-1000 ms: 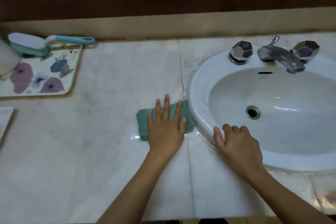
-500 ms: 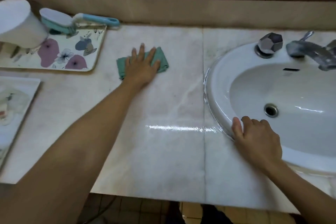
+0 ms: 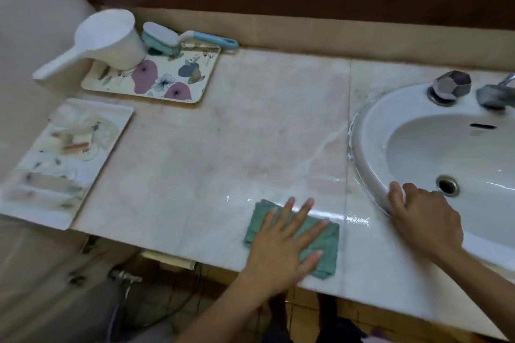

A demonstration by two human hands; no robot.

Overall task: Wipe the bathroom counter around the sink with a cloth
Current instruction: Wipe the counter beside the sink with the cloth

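Observation:
A folded green cloth [image 3: 328, 245] lies flat on the pale marble counter [image 3: 223, 147], close to the front edge and left of the white sink [image 3: 367, 164]. My left hand [image 3: 284, 245] presses down on the cloth with straight, spread fingers. My right hand [image 3: 423, 220] rests on the sink's front-left rim, fingers curled over the edge into the basin. A wet, shiny streak runs across the counter between the cloth and the sink.
A floral tray [image 3: 156, 78] at the back left carries a white scoop [image 3: 106, 39] and a blue-handled brush [image 3: 178, 39]. A white tray [image 3: 64, 159] of small items sits at the left edge. Faucet knob [image 3: 451, 86] and spout [image 3: 493, 95] stand behind the basin.
My left hand has slid the cloth from the back of the counter near the floral tray down to the front edge. My right hand has stayed on the sink rim.

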